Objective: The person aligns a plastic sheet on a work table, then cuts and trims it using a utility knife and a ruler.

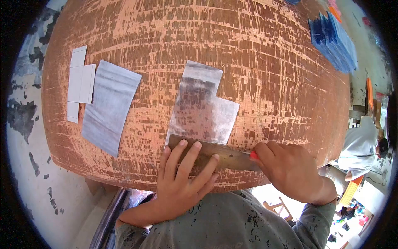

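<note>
My left hand (186,174) lies with fingers spread on a dark, flat straight-edge strip (236,159), pressing it onto the table. Under and above that strip is a translucent, shiny sheet (203,108) with a stepped right side. My right hand (290,168) is closed at the strip's right end, around a small red tool (253,155) of which only the tip shows. Left of the sheet lie a bluish-grey cut piece (111,108) and a white cross-shaped paper piece (81,83) with thin lines.
The worn, scratched table (273,95) fills the middle. A stack of blue sheets (333,42) sits at its back right corner. Beyond the right edge, another person in a white shirt (358,145) is near an orange object (369,93).
</note>
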Demonstrator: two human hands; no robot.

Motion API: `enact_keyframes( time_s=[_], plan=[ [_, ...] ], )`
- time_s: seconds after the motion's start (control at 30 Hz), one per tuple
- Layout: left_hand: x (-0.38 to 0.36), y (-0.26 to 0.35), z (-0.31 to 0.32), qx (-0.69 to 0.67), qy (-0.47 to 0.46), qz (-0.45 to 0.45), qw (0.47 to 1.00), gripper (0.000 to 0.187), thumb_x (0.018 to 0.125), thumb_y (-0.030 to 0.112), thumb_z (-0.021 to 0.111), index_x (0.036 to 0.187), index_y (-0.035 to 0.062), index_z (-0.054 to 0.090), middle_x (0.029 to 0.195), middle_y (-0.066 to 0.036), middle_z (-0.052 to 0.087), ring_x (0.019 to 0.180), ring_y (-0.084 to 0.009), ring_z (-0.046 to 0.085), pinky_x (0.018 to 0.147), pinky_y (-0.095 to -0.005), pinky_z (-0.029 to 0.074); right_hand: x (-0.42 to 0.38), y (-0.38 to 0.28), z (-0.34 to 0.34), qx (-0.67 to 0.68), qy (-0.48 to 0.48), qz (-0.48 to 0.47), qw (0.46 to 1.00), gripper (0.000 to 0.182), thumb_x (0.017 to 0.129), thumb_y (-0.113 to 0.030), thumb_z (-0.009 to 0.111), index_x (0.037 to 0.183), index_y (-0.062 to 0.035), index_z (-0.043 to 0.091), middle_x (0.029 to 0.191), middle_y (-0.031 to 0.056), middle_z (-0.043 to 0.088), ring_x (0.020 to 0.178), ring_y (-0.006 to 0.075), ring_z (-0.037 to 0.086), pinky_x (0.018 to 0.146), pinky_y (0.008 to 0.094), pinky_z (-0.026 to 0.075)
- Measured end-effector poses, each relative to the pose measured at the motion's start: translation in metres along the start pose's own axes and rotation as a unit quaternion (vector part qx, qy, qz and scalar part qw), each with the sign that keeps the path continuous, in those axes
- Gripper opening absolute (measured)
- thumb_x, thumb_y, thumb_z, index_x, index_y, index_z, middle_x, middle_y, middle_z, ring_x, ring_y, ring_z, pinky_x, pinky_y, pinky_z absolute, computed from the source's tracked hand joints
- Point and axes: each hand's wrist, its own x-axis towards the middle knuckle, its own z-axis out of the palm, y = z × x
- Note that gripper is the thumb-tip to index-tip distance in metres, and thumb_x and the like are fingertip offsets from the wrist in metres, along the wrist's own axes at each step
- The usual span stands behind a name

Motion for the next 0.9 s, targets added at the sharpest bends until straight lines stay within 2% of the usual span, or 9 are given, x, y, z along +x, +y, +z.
enact_keyframes(
  time_s=[0.03, 0.17, 0.23, 0.47, 0.53, 0.73, 0.9],
  plan=[
    [0.0, 0.0, 0.0, -0.009, -0.007, 0.005, 1.0, 0.054, 0.085, 0.034, 0.087, 0.136, 0.023, 0.075, 0.155, -0.018, 0.052, 0.145, -0.0458, 0.047, 0.119, -0.0632, 0.041, 0.0, 0.0, 0.0, -0.002, 0.006, 0.0, 1.0, 0.017, 0.105, -0.024, 0.063, 0.101, -0.0081, 0.059, 0.078, 0.0071, 0.061, 0.065, 0.0237, 0.07, 0.054, 0.0384, 0.056],
    [0.0, -0.001, 0.0, -0.005, -0.006, 0.008, 1.0, 0.053, 0.084, 0.034, 0.087, 0.135, 0.0227, 0.076, 0.155, -0.018, 0.052, 0.145, -0.0457, 0.047, 0.12, -0.0632, 0.04, 0.0, 0.001, -0.005, -0.004, 0.008, -0.012, 1.0, 0.015, 0.104, -0.022, 0.063, 0.102, -0.0075, 0.059, 0.078, 0.0065, 0.06, 0.065, 0.0243, 0.071, 0.055, 0.0386, 0.056],
    [-0.001, -0.001, 0.0, -0.004, -0.008, 0.009, 1.0, 0.053, 0.084, 0.035, 0.087, 0.135, 0.023, 0.076, 0.155, -0.018, 0.052, 0.145, -0.0453, 0.047, 0.12, -0.0634, 0.04, 0.005, -0.002, 0.001, 0.039, 0.052, -0.032, 0.997, 0.015, 0.102, -0.02, 0.063, 0.105, -0.0063, 0.059, 0.081, 0.0071, 0.06, 0.065, 0.0249, 0.07, 0.055, 0.0388, 0.056],
    [-0.001, -0.003, 0.002, 0.005, -0.006, 0.01, 1.0, 0.052, 0.084, 0.036, 0.087, 0.133, 0.0245, 0.076, 0.155, -0.017, 0.052, 0.145, -0.0446, 0.047, 0.12, -0.0637, 0.04, 0.028, -0.01, 0.011, 0.033, 0.074, -0.065, 0.995, 0.021, 0.103, -0.024, 0.062, 0.11, -0.0046, 0.06, 0.086, 0.0093, 0.061, 0.064, 0.0241, 0.069, 0.055, 0.0374, 0.055],
    [0.0, -0.003, 0.003, 0.01, 0.012, 0.009, 1.0, 0.038, 0.094, 0.039, 0.078, 0.13, 0.0259, 0.077, 0.152, -0.014, 0.058, 0.143, -0.0386, 0.053, 0.123, -0.0573, 0.036, 0.03, -0.011, 0.009, 0.028, 0.054, -0.059, 0.996, 0.021, 0.104, -0.025, 0.062, 0.11, -0.0046, 0.059, 0.086, 0.0092, 0.061, 0.063, 0.0236, 0.069, 0.054, 0.0368, 0.055],
    [-0.001, -0.004, 0.003, 0.01, 0.012, 0.008, 1.0, 0.038, 0.094, 0.041, 0.078, 0.129, 0.0263, 0.078, 0.152, -0.013, 0.058, 0.143, -0.0382, 0.053, 0.124, -0.0576, 0.036, 0.034, -0.012, 0.009, 0.023, 0.032, -0.052, 0.998, 0.023, 0.107, -0.028, 0.061, 0.108, -0.0047, 0.059, 0.084, 0.0091, 0.061, 0.063, 0.024, 0.07, 0.053, 0.0374, 0.055],
    [-0.001, -0.003, 0.004, 0.012, 0.013, 0.006, 1.0, 0.039, 0.094, 0.041, 0.078, 0.131, 0.027, 0.077, 0.152, -0.013, 0.058, 0.143, -0.0377, 0.053, 0.123, -0.0577, 0.036, 0.034, -0.012, 0.006, 0.023, 0.022, -0.056, 0.998, 0.022, 0.105, -0.026, 0.063, 0.108, -0.0042, 0.059, 0.084, 0.0092, 0.062, 0.065, 0.0242, 0.071, 0.054, 0.0373, 0.056]
  ],
)
